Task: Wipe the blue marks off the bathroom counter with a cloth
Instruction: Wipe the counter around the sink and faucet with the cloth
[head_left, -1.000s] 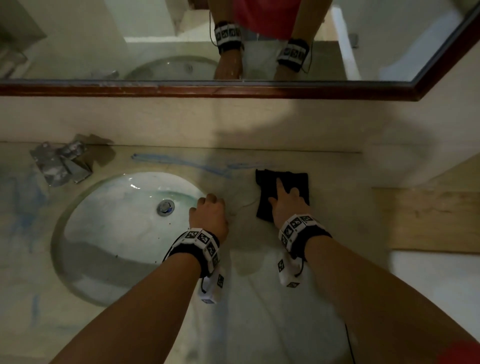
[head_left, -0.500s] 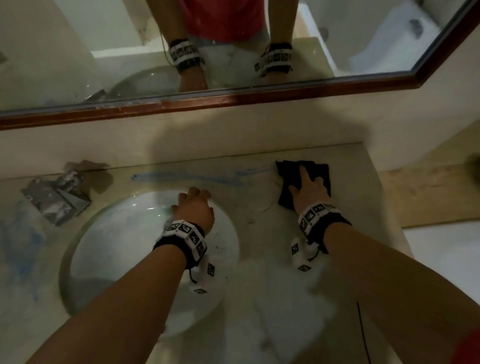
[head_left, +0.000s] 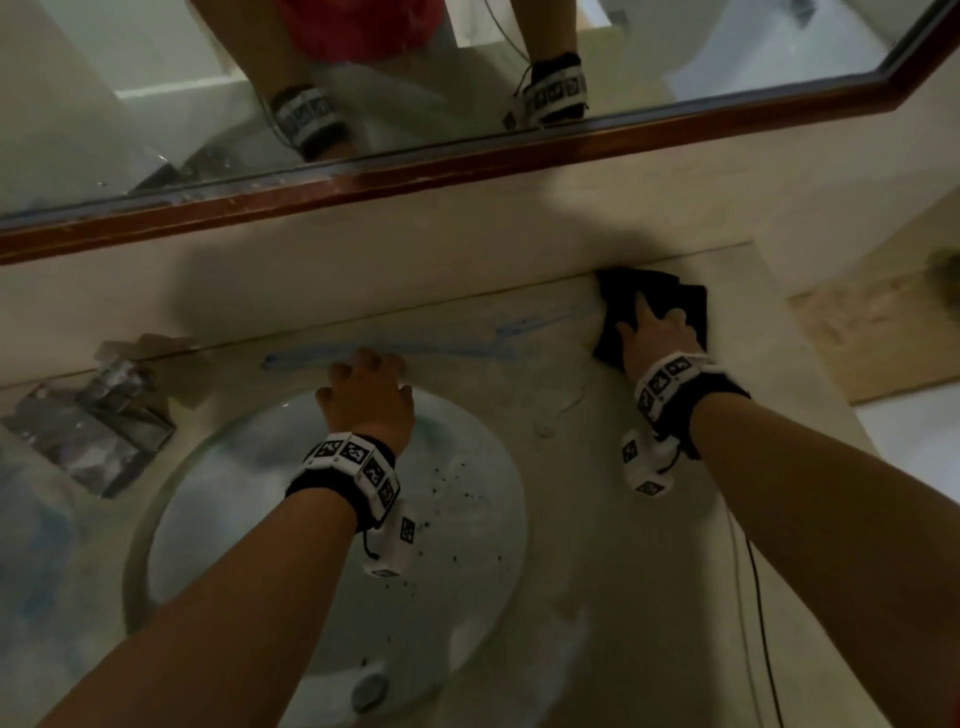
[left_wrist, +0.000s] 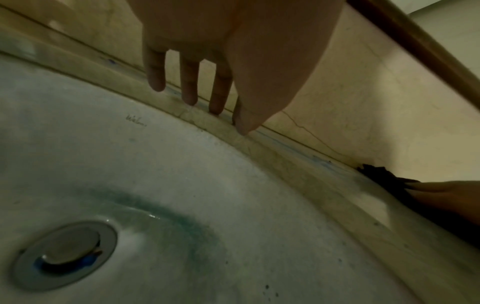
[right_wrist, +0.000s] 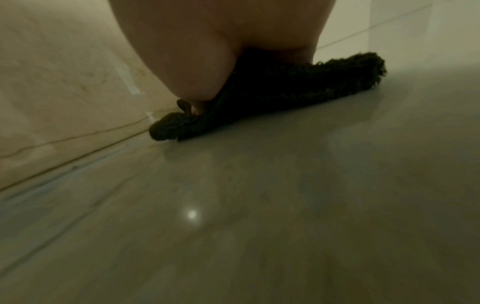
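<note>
The cloth (head_left: 670, 306) lies flat on the counter (head_left: 597, 493) at about 2 o'clock from the sink (head_left: 467, 519), tight against the back wall. The right hand (head_left: 657, 338) presses it down, fingers straight and apart, index extended. It looks soft, fluffy and light, likely to bunch or fold if pushed by an edge; a flat palm over its middle should carry it best. The blue marks (head_left: 415, 345) run along the counter at 12 o'clock of the sink, unwiped. The left hand (head_left: 369, 400) rests there, fingers relaxed, holding nothing, tips touching the counter.
</note>
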